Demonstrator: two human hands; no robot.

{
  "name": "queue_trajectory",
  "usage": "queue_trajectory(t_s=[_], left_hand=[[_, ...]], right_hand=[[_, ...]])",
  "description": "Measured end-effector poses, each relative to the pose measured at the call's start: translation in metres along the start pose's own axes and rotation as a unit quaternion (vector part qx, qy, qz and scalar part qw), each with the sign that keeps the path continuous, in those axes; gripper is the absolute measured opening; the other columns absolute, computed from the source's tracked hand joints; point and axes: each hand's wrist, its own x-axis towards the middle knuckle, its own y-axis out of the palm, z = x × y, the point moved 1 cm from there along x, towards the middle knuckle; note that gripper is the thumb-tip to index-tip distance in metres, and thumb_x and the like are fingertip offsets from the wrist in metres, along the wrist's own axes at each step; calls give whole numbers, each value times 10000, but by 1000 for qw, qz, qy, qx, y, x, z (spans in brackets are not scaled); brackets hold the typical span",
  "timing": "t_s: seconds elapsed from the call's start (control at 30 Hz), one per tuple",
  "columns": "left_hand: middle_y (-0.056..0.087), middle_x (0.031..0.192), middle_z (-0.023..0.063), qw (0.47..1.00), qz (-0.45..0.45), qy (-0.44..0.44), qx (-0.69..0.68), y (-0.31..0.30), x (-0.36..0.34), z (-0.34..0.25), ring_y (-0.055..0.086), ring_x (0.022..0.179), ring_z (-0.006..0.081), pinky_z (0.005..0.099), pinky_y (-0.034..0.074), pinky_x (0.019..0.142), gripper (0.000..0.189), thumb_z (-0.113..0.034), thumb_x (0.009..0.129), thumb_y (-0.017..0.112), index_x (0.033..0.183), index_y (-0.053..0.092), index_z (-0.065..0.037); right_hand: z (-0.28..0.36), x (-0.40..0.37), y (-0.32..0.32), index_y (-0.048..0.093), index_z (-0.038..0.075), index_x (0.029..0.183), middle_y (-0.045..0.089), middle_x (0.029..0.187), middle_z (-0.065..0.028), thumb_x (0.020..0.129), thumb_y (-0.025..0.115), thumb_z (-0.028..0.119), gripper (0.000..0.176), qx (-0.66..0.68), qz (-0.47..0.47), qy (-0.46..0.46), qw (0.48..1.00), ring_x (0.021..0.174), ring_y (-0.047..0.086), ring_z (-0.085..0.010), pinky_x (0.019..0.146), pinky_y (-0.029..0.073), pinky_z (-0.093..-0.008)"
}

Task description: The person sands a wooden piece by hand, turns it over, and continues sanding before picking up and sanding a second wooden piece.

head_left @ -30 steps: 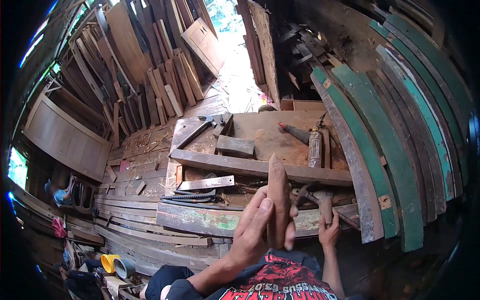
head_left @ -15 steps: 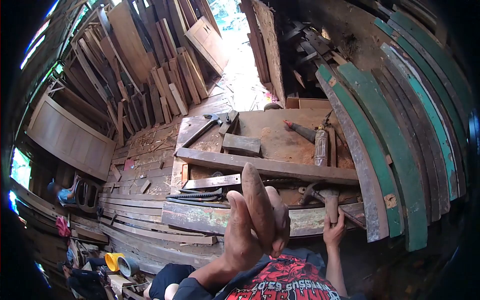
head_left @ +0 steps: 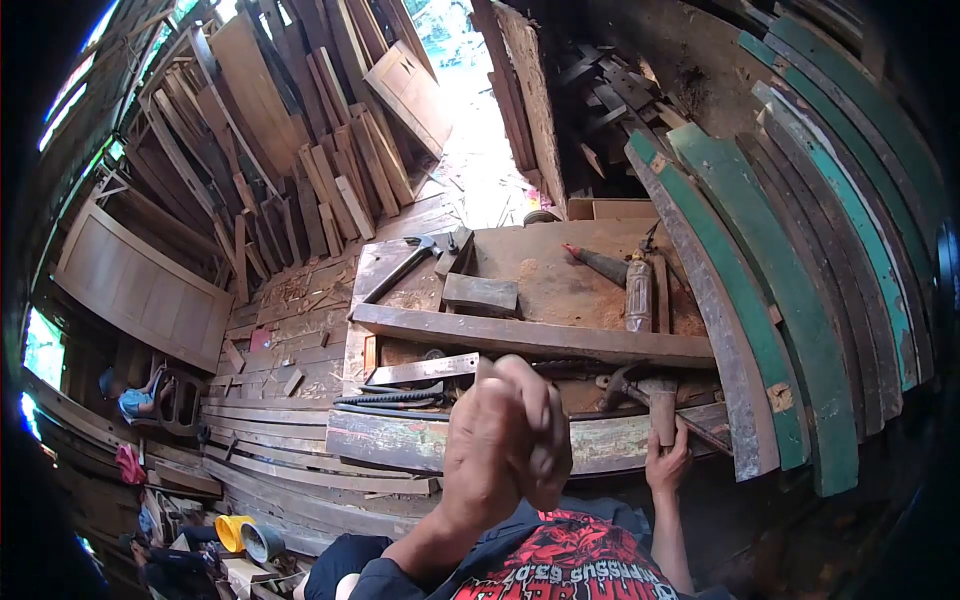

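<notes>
My left hand point(head_left: 505, 435) is raised in front of my chest, close to the camera, curled into a fist. Its palm side is mostly hidden, and nothing shows sticking out of it. Over at the front right of the workbench point(head_left: 545, 255), my right hand point(head_left: 668, 465) has its fingers at the lower end of a wooden-handled tool point(head_left: 662, 410). That tool has a dark metal head lying on the bench. Behind my left fist lie a try square point(head_left: 425, 368) and dark drill bits point(head_left: 390, 397). A long wooden beam point(head_left: 540, 335) crosses the bench.
A claw hammer point(head_left: 400, 268), a wood block point(head_left: 480, 294) and a bottle point(head_left: 639, 295) lie beyond the beam. Curved green-painted boards point(head_left: 780, 300) flank the right side. Planks point(head_left: 255, 90) lean at the back left. Another person point(head_left: 138, 400) sits at far left.
My left hand has folded its outstretched index finger and thumb into a fist. My right hand stays at the tool handle. The view has shifted slightly.
</notes>
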Motion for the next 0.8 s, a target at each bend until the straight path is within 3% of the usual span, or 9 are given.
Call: queue_trajectory(t_s=[0.03,0.13,0.27,0.3,0.5,0.6,0.67,0.73,0.8], left_hand=[[503,628,79,996,-33,-12,79,7,-1,-2,493,474,141,284,442,426,622,-599,1136,283,905,475,-54],[471,596,58,997,1,-20,72,8,-1,-5,464,447,147,273,449,426,671,-624,1127,257,875,488,-47],[484,656,55,988,-103,38,110,22,2,-8,495,453,137,260,461,414,407,-392,1181,318,1018,463,-48],[520,755,63,993,-45,76,84,14,4,-6,522,477,117,243,474,419,259,-270,1186,340,1119,450,-46],[573,1109,96,972,-147,66,174,23,6,-9,589,605,102,226,519,445,152,-145,1144,476,1273,476,-64],[574,1192,85,962,-187,-34,198,21,13,-10,628,748,111,217,528,458,208,-132,1108,565,1290,482,-78],[600,1185,42,974,-192,-118,24,-6,15,-2,641,829,104,209,581,572,195,-201,1093,613,1254,562,-105],[644,1060,39,917,-251,-216,-221,-40,16,17,654,817,106,215,601,625,195,-271,1090,625,1149,641,-85],[672,892,79,863,-240,-280,-345,-84,4,50,685,788,153,264,633,663,266,-303,1081,632,1065,659,-38]], right_hand=[[2,0,0,606,13,1351,726,1136,-302,980,736,350,518,-3,-3,-5,1000,1079,698,-509,849,561,-531],[4,0,-1,604,8,1351,727,1137,-304,981,737,354,524,-12,-7,-14,1000,1080,701,-507,839,568,-526],[3,0,-1,598,0,1360,727,1151,-300,979,744,361,545,-1,-4,-11,1000,1092,704,-504,857,574,-517],[3,0,0,596,-3,1362,726,1156,-300,978,747,362,550,7,-3,-9,1000,1095,705,-504,862,576,-513],[-4,-3,1,594,-3,1368,720,1175,-305,984,743,362,550,6,18,25,1000,1122,701,-503,877,579,-503],[-7,-3,3,601,7,1362,721,1171,-304,983,737,381,549,37,8,20,999,1109,698,-507,871,576,-513],[-12,-4,6,607,12,1353,723,1162,-303,979,739,386,545,16,-4,2,1000,1104,694,-509,865,575,-515],[-14,-5,6,612,15,1345,724,1151,-302,977,740,387,539,-2,-13,-6,1000,1093,692,-510,857,575,-516],[-13,-6,6,617,18,1338,726,1138,-300,975,741,384,530,-19,-19,-4,1000,1077,694,-510,849,576,-516]])
